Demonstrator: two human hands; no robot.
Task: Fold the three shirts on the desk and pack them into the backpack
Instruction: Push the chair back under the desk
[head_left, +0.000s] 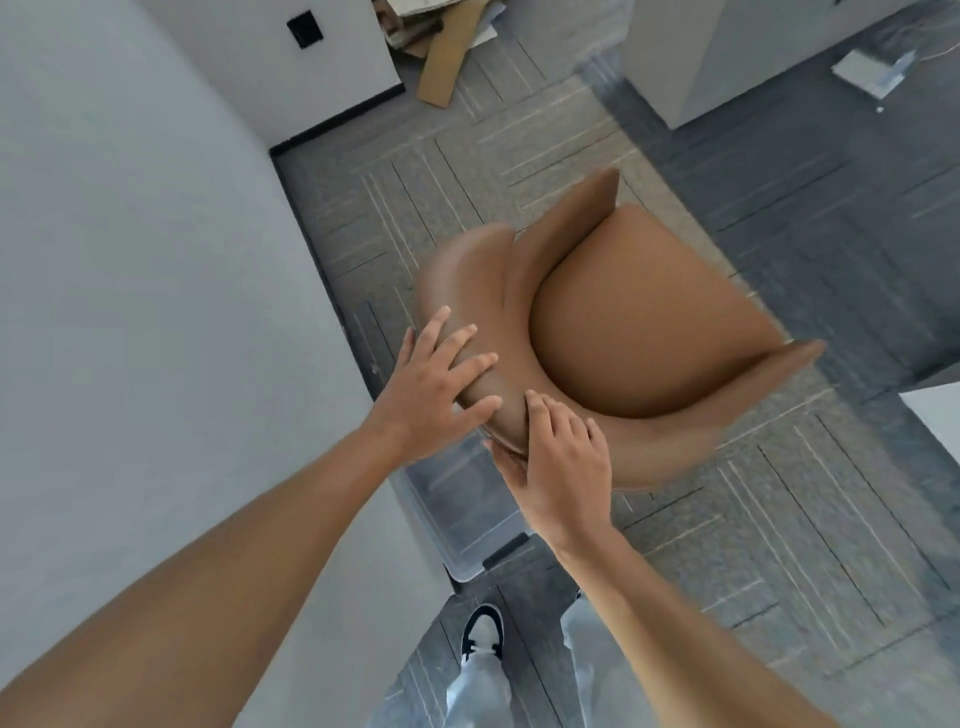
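A brown leather armchair (623, 332) stands on the carpet below me, seen from above. My left hand (441, 379) lies on top of its backrest with the fingers spread over the edge. My right hand (561, 467) grips the backrest edge just beside it, thumb underneath. No shirts, desk or backpack are in view.
A grey wall (130, 260) runs along the left. A clear plastic bin (467, 509) sits on the floor under the chair's back. Cardboard pieces (447, 52) lie at the far end, a white cabinet (727, 57) at top right. My shoe (483, 639) is below.
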